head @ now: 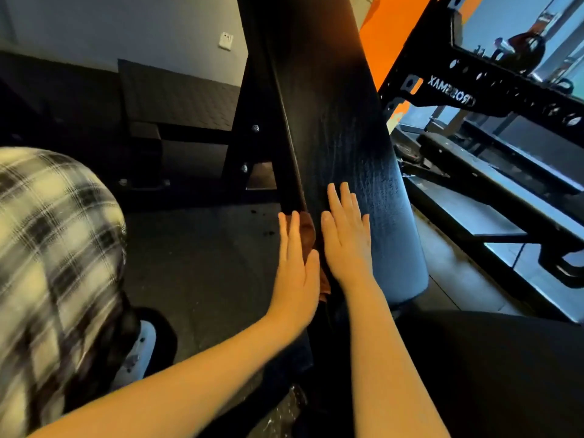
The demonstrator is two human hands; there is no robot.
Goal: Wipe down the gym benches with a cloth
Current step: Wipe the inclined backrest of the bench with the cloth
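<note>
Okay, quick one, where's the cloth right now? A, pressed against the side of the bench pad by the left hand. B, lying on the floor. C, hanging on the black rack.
A: the brown cloth shows between the flat left hand and the side edge of the black bench pad, while the right hand lies flat on the pad's top.

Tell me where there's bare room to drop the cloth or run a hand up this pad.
The bench pad is bare above the right hand. The floor between the plaid garment and the bench frame is free. It is crowded at the pad's side edge, where the left hand presses the brown cloth.
</note>
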